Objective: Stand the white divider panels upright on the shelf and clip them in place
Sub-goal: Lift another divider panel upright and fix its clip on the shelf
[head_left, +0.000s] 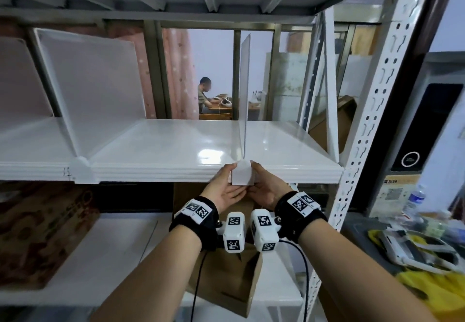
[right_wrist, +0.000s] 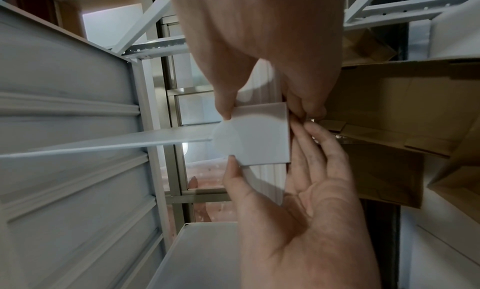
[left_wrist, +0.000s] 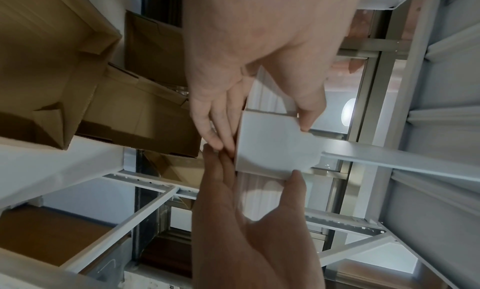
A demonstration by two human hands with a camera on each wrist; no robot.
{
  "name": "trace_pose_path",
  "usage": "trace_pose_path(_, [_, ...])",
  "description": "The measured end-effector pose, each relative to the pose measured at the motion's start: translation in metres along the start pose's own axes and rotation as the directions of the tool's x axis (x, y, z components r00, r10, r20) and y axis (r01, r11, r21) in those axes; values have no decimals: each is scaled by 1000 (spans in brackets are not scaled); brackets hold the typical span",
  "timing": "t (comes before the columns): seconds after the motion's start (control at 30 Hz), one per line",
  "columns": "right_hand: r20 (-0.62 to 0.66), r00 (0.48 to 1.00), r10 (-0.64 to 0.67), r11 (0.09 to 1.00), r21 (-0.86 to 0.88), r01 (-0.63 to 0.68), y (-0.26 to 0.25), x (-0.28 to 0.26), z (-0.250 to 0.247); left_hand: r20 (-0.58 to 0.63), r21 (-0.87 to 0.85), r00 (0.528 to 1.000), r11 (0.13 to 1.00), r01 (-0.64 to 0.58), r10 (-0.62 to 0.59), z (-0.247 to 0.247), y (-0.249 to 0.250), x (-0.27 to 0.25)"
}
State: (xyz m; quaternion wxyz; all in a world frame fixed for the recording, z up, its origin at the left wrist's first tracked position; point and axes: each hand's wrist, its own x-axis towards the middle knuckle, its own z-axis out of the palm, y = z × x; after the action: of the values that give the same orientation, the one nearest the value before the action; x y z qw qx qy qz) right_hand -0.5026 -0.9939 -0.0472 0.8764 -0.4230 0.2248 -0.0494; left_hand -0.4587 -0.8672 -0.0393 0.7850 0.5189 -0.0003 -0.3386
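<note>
Both hands are working the same part: the left hand (head_left: 224, 189) and the right hand (head_left: 267, 188) are each forming a pinching grip on the white clip (head_left: 242, 172), thumbs on its upper corners and fingers curled under its lower edge, as the two wrist views show from below. The clip is sitting over the front lip of the shelf (head_left: 289, 150), directly at the foot of the divider panel (head_left: 244, 90), which is standing upright and edge-on to the head camera, running from the front lip toward the back of the shelf. Whether the clip is fully seated on the lip and engaged with the panel's bottom edge cannot be read from these views; judged from the two-handed grip, seating is in progress rather than finished. Further left, a second panel (head_left: 93, 85) is already standing, leaning slightly in the wide-angle view, with a fitted clip (head_left: 80, 169) at its front foot, so that one is counting as done. At the far left edge another panel (head_left: 22, 82) is partly showing; its foot is out of frame, so its status is unknown. At the right end of the shelf, a further thin white piece (head_left: 329, 90) is standing beside the perforated upright (head_left: 382, 95); I cannot tell whether it is a divider or frame bracing. Estimate: at least one panel complete, one being clipped, remainder uncertain.
</note>
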Motion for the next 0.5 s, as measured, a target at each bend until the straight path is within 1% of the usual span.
trace_pose_path(0.07, [-15,1000,-5,1000,-24,4,-2,-2,-1,-3,-5,1000,1000,3,-3,1,1,-1])
trace_pose_path(0.17, [-25,1000,-15,991,-135,11,-3,-6,-2,-10,-17,1000,1000,25,-25,2,3,-2])
trace_pose_path(0.27, [-32,999,-29,993,-118,25,-8,-10,-10,-29,-119,996,990,75,-79,0,11,-6])
trace_pose_path(0.33, [-86,992,-90,993,-82,83,-14,-9,-17,-50,-185,994,979,82,-92,-3,16,-7])
trace_pose_path(0.4, [-155,977,-145,987,-90,132,-18,-8,-18,-64,-221,996,974,54,-70,-4,19,-9])
trace_pose_path(0.47, [-223,959,-173,983,-93,155,-18,-5,-15,-50,-257,997,965,49,-64,-5,19,-12])
trace_pose_path(0.5, [-225,958,-180,982,-104,160,-16,-5,-11,-34,-268,997,962,59,-70,-5,19,-13])
